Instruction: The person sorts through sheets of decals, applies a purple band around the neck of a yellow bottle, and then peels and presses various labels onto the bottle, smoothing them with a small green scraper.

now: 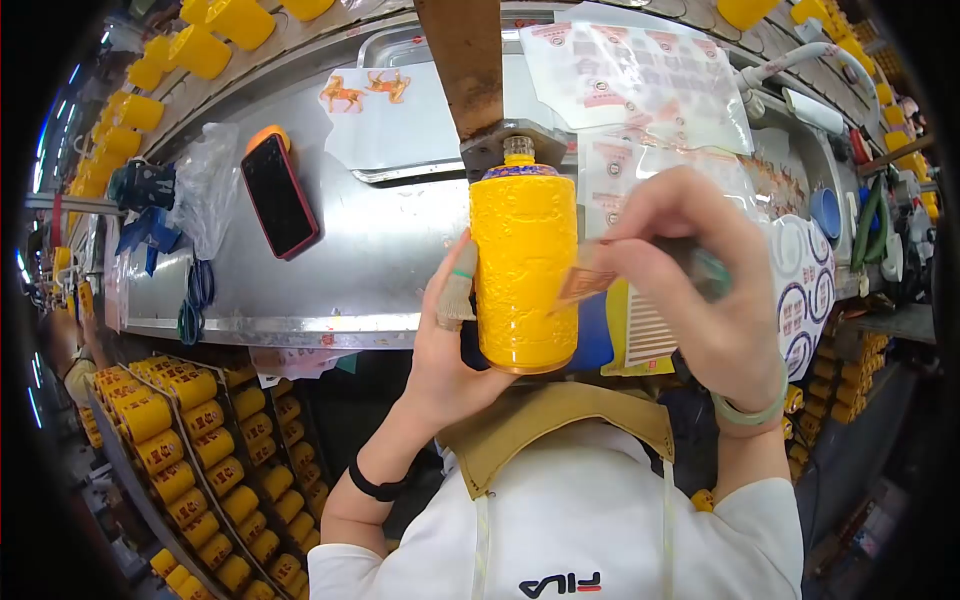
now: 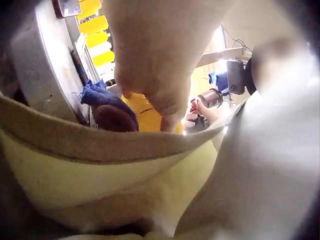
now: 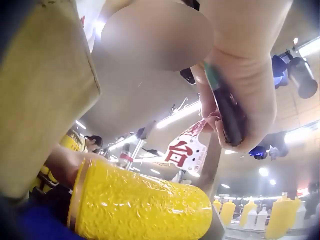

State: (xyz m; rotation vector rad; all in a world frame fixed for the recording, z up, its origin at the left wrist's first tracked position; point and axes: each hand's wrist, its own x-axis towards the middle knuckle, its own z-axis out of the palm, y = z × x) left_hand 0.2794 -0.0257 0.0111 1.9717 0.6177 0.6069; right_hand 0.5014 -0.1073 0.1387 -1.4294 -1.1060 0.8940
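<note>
A yellow bottle (image 1: 525, 270) with an embossed surface and a clear neck stands upright in the middle of the head view. My left hand (image 1: 437, 345) grips it from the left and below, with a pale-bristled brush (image 1: 457, 300) with a green band at its fingers. To the right of the bottle, my right hand (image 1: 705, 285) pinches a small decal (image 1: 585, 284) by its edge. Red characters show on the decal (image 3: 182, 156) in the right wrist view, where it hangs above the bottle (image 3: 142, 205). A dark tool with a green part (image 3: 230, 112) is tucked in the same hand.
A metal bracket (image 1: 545, 146) stands behind the bottle's neck. A phone (image 1: 279, 195) lies on the steel table (image 1: 375, 240), with scissors (image 1: 196, 300) at its front left. Decal sheets (image 1: 640, 75) cover the back right. Racks of yellow bottles (image 1: 200, 430) stand at lower left.
</note>
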